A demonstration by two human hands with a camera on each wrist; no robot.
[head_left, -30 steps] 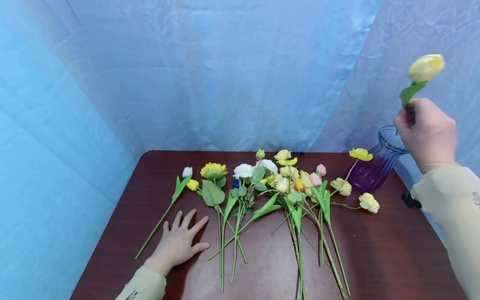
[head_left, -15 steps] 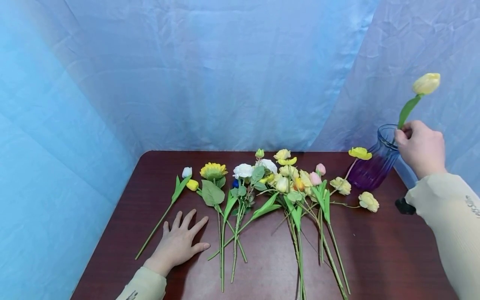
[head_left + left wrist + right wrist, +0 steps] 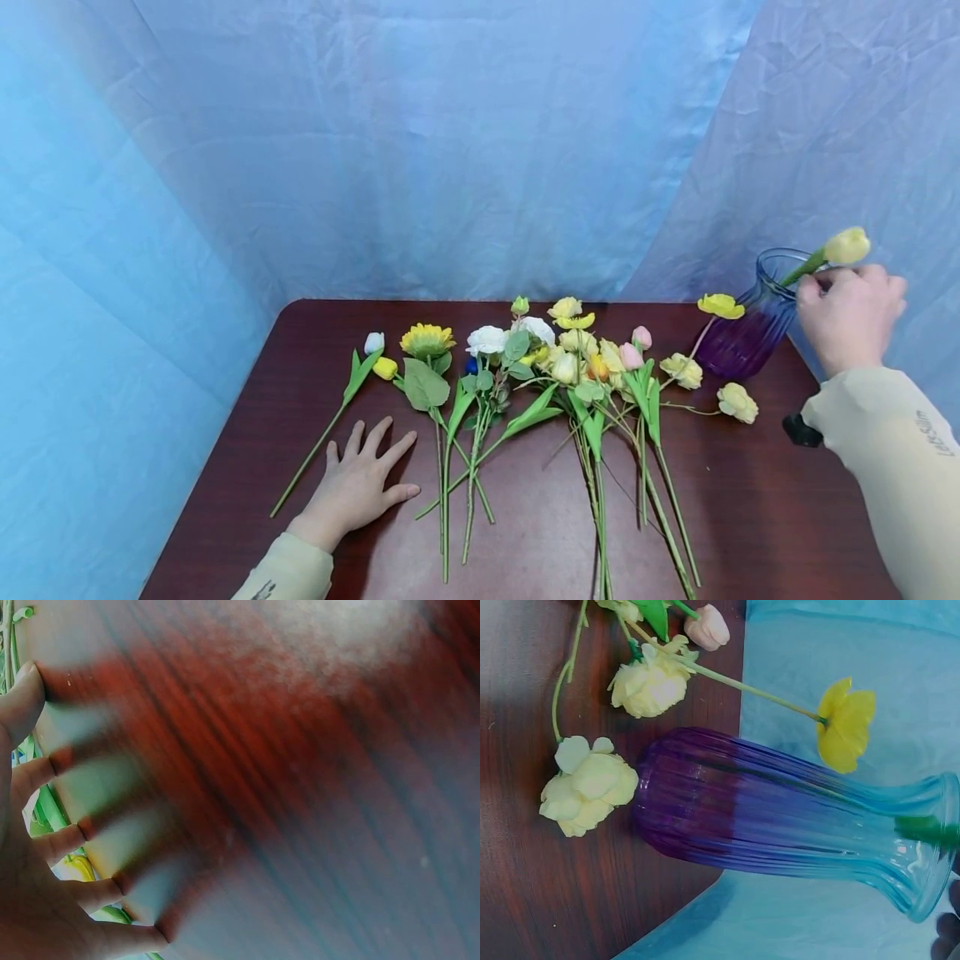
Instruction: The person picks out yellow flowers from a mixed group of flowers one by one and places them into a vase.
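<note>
- Nearest, the left hand [image 3: 356,487] rests palm down on the tabletop [image 3: 750,517], fingers straight and spread apart, gripping nothing; it probably serves as a prop for the leaning body.
- Just beside it on the left lies a white tulip [image 3: 374,343], its stem slanting back toward the person.
- Right of that hand, loose stems [image 3: 446,533] point nearward, some crossing; laid this way, their ends seem easy to reach.
- Beyond, the blooms gather: a sunflower [image 3: 427,342], white blooms [image 3: 487,341], pink tulips [image 3: 632,357] and a pale yellow bloom [image 3: 589,787] near the vase's base.
- The purple-and-blue glass vase [image 3: 742,342] stands upright near the tabletop's far right corner, perhaps there to leave room for the spread flowers.
- At its mouth, the right hand [image 3: 851,317] has curled fingers, well apart from the left; whether they pinch the stem I cannot tell.
- The pale yellow tulip [image 3: 847,247] has its stem inside the vase and its head leaning right above the rim, which likely props it.
- Farthest, blue cloth [image 3: 450,167] hangs as a backdrop.
</note>
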